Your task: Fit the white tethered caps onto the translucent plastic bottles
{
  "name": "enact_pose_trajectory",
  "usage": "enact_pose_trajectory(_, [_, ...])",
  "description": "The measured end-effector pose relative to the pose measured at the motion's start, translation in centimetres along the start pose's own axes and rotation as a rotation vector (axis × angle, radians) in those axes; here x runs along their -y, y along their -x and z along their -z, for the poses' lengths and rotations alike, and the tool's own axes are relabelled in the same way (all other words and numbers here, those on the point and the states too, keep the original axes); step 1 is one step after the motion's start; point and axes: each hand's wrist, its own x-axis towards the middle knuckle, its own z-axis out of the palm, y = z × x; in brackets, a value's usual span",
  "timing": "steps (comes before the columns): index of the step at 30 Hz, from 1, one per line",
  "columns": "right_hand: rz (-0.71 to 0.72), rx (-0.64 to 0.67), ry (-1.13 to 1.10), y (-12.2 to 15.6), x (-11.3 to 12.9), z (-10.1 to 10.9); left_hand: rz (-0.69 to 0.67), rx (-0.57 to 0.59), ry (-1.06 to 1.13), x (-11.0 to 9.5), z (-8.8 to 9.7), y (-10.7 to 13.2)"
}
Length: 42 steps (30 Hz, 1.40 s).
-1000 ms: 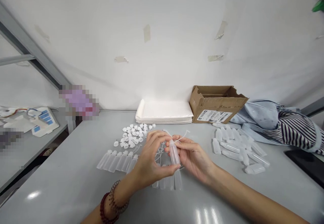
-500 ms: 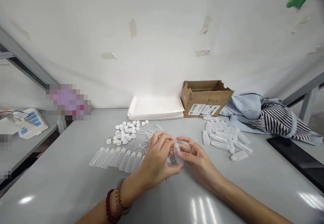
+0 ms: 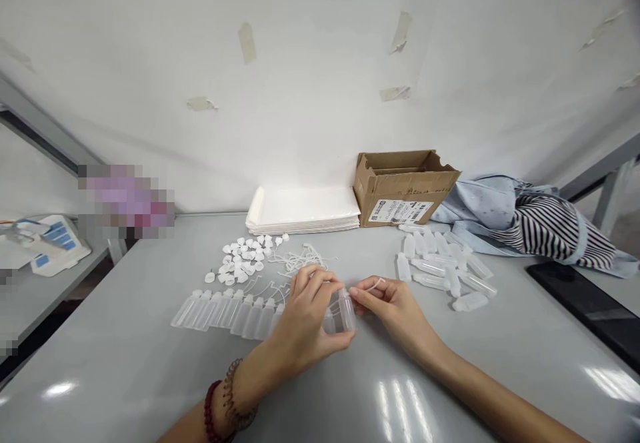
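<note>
Holding a small bottle (image 3: 346, 309) roughly upright in the left hand (image 3: 303, 326), thumb and curled fingertips closed on the body, nozzle end up. Sits right at the fingertips, low over the table (image 3: 125, 376); touching it or not, cannot tell. Pinching a thin white strand (image 3: 376, 284) in the right hand (image 3: 400, 309), thumb to forefinger, other fingers loosely folded, strand end just right of the bottle neck.

Doing it well, probably:
- Grip low on the body, leave the neck clear.
- Squeeze lightly. Looks soft-walled, likely to dent.
- Pinch the strand near its end. Thin and floppy otherwise.
- Work low over the table to limit any drop.

Materials:
- Bottle: frosted translucent plastic, cylindrical, shouldered, narrow tip.
- Same kind lying side by side in a row (image 3: 225, 309) left of the left hand, and in a loose heap (image 3: 445, 269) beyond the right hand.
- Small opaque white caps (image 3: 243, 259) and tangled strands (image 3: 300, 257) just beyond the left fingers.
- Table: smooth grey, glossy, likely slippery.
- Beaded and coil bracelets (image 3: 225, 399) at the left wrist.
</note>
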Motion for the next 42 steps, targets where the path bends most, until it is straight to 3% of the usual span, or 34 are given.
enact_pose_trajectory(8, [-0.064,0.166,0.266,-0.7,1.1,2.1,0.075,0.176,0.009,-0.1,0.5,0.6])
enact_pose_trajectory(16, [0.169,0.306,0.67,-0.4,1.6,3.0,0.087,0.202,-0.043,-0.2,-0.2,1.2])
enact_pose_trajectory(32, [0.491,0.374,0.781,-0.7,1.0,2.8,0.065,0.227,-0.129,-0.4,-0.4,1.7])
enact_pose_trajectory(42, [0.528,0.36,0.757,-0.5,0.8,2.4,0.072,0.268,-0.155,-0.5,-0.2,1.8])
